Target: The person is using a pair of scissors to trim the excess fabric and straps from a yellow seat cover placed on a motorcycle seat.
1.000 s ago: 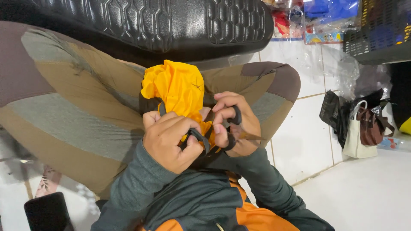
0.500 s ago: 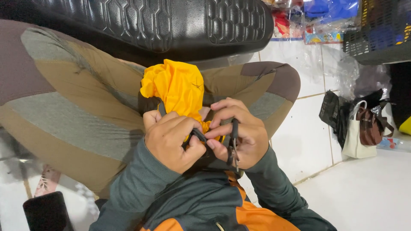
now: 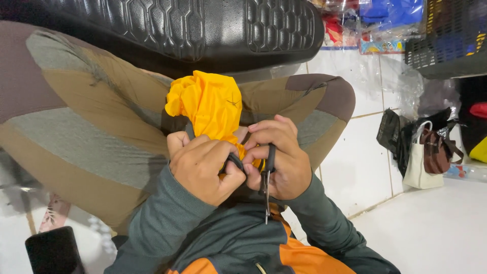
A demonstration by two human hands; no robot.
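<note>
The left hand point(image 3: 205, 167) is curling its grip tight around a black strap point(image 3: 234, 161) just where it is crossing a bunched piece of yellow fabric point(image 3: 210, 104), and the right hand point(image 3: 278, 160) is closing around the same strap a little further along, with a loop of it passing over the fingers and a thin dark end point(image 3: 266, 200) hanging down toward the chest. Both grips are narrow and holding; neither hand is spread. The yellow fabric is sitting on the person's lap, against the brown and olive trousers point(image 3: 76, 127), with its top puffing out above the knuckles and its lower part hidden under the hands. The likeliest trouble, as I judge it, is the slick-looking fabric sliding out from under the strap if the two hands are pulling unevenly, so the bundle would be loosening again. The strap could also be pinching a fold crookedly, or catching a fingertip, since the hands are working touching each other with little room. The dangling end may be snagging on the grey and orange jacket point(image 3: 243, 248). Whether a buckle is involved I cannot tell; it is covered. A black padded seat point(image 3: 193, 30) is hanging close above, which could be crowding any upward pull.
</note>
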